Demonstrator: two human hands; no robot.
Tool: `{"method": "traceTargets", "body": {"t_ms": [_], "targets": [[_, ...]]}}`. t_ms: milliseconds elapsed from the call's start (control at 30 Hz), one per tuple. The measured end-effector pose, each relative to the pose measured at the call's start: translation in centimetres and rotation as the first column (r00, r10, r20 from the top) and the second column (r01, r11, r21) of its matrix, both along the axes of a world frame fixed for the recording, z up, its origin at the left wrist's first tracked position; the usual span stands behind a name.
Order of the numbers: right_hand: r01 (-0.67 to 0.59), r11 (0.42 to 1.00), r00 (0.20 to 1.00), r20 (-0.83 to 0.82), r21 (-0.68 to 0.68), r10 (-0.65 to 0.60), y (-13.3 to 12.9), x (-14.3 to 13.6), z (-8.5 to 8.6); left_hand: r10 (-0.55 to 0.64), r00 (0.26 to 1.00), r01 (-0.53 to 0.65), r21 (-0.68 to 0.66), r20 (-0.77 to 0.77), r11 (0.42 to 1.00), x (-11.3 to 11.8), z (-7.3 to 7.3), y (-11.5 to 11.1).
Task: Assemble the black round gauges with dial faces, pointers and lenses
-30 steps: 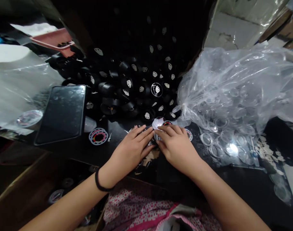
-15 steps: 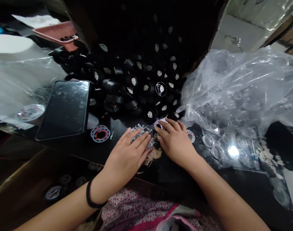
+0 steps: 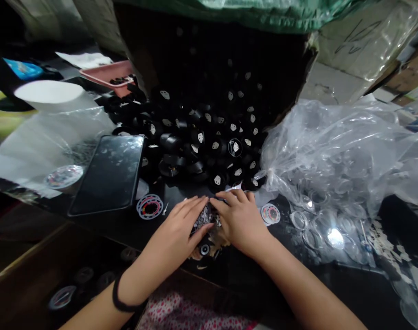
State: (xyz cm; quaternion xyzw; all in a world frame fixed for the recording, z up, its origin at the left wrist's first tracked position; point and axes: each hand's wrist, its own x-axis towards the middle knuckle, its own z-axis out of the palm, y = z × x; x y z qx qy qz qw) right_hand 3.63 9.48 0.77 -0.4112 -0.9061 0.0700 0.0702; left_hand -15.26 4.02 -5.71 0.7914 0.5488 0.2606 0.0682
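My left hand (image 3: pixel 177 229) rests on the dark bench with its fingers stretched together and its thumb apart. A heap of small grey-white pointer-like pieces (image 3: pixel 202 221) lies in the gap by its thumb. My right hand (image 3: pixel 242 221) is at the heap's other side, fingers apart and bent downward, its index fingertip close to my left fingertips. Beneath my left thumb sits a small black round part with a white ring (image 3: pixel 204 250). Printed dial discs (image 3: pixel 149 207) lie left of my hands, a single pointer (image 3: pixel 165 209) beside them. More dial discs (image 3: pixel 271 213) are by my right hand.
Black round housings (image 3: pixel 171 142) with pale tabs are heaped ahead, spilling from a dark box. A dark tray (image 3: pixel 107 176) stands at left. Clear rings (image 3: pixel 312 238) and a plastic bag (image 3: pixel 318 142) occupy the right. A pink bin (image 3: pixel 107 73) is behind.
The camera view has tilted up. My hands have drawn closer together around the heap, and the small round part now shows near my left thumb.
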Motion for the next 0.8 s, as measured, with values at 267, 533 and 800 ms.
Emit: {"method": "traceTargets", "body": {"t_ms": [267, 533, 800], "targets": [[0.219, 0.972, 0.975, 0.006, 0.089, -0.22, 3.6, -2.3, 0.9, 0.069, 0.971, -0.058, -0.054, 0.23, 0.997, 0.9, 0.4, -0.4], [0.193, 0.942, 0.862, -0.411, -0.276, -0.297, -1.4, -1.3, 1.2, 0.485, 0.269, 0.01, -0.505, 0.832, 0.863, 3.0, 2.1, -1.5], [0.115, 0.993, 0.948, -0.295, -0.032, -0.119, 6.1, -2.7, 5.0, 0.473, -0.129, -0.023, -0.48, 0.872, 0.877, 1.6, 2.0, 0.5]]}}
